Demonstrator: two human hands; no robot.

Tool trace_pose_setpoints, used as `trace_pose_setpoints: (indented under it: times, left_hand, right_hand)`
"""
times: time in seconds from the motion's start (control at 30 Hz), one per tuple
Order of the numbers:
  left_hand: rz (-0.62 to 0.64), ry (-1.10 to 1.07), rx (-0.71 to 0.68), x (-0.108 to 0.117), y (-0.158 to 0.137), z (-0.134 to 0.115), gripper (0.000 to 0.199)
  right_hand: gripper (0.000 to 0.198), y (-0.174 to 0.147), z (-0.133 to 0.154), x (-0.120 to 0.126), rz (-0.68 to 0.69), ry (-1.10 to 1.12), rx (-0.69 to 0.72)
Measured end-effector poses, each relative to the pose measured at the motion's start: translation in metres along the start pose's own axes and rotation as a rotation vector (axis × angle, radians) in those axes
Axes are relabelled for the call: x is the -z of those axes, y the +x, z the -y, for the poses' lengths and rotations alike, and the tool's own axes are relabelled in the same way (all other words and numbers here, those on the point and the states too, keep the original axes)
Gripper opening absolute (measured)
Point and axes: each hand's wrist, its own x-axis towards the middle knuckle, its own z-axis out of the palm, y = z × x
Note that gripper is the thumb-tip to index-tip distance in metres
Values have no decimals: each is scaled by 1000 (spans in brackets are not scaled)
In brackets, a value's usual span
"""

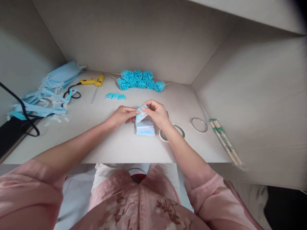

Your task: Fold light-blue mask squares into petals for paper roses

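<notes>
Between my two hands is a small blue and white piece of mask fabric (141,115), partly folded. My left hand (123,115) pinches its left edge between thumb and fingers. My right hand (155,112) grips the upper right side, with the thumb pressed on the white face. Just below lies a stack of cut mask fabric pieces (145,128), white and pale blue. Three folded blue petals (115,96) rest in a row beyond my left hand. A roll of tape (164,135) lies partly hidden under my right forearm.
Several blue fabric roses (137,80) on sticks lie at the back. A yellow glue gun (92,80), face masks (62,75) and cut strips (45,105) are at left, near a black cable (24,110). At right are another ring-shaped roll (199,125) and packaged wooden sticks (226,143).
</notes>
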Motion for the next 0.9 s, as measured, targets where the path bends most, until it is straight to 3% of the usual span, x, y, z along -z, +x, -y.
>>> trace_pose_setpoints:
  times: [0.17, 0.27, 0.4, 0.63, 0.9]
  left_hand:
    - [27, -133, 6, 1, 0, 0, 43]
    - [35, -221, 24, 1, 0, -1, 42]
    - [45, -272, 32, 0, 1, -1, 42]
    - [-35, -276, 52, 1, 4, 2, 35]
    - [-111, -250, 9, 4, 6, 4, 29]
  right_hand:
    - [8, -4, 10, 1, -44, -271, 245]
    - [17, -5, 11, 2, -31, -380, 381]
    - [21, -4, 7, 1, -43, -419, 432]
    - [19, -4, 6, 2, -6, -402, 390]
    - [46, -3, 6, 2, 69, -43, -4]
